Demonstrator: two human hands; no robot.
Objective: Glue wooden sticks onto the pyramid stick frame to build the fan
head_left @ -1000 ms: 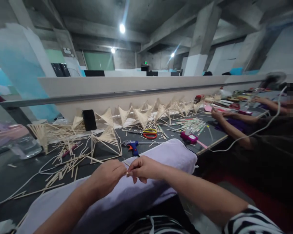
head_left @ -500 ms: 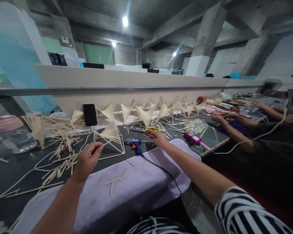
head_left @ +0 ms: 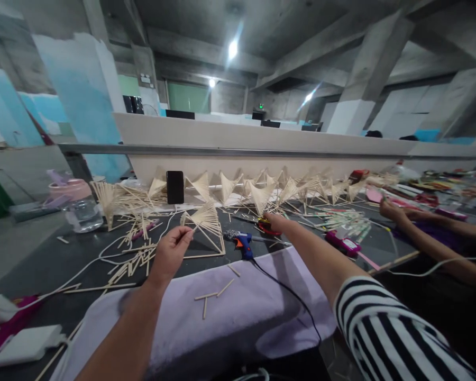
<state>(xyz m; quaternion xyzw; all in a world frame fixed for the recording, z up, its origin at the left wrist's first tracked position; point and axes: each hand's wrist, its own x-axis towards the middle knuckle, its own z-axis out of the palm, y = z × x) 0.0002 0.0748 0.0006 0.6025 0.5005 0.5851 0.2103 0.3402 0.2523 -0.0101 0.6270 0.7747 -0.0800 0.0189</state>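
Metal scissors with red-and-yellow handles (head_left: 268,228) lay under right hand (head_left: 276,221), blades leftward; fingers' grip unclear. Left hand (head_left: 173,246) pinched thin pale wooden stick (head_left: 195,229).

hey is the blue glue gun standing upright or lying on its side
Lying on its side: the blue glue gun rests flat on the dark tabletop, handle toward the lavender cloth.

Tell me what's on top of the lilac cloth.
On the lilac cloth: four short wooden sticks and a black cord running from the blue glue gun. The left forearm hides part of the cloth; anything behind it can't be seen.
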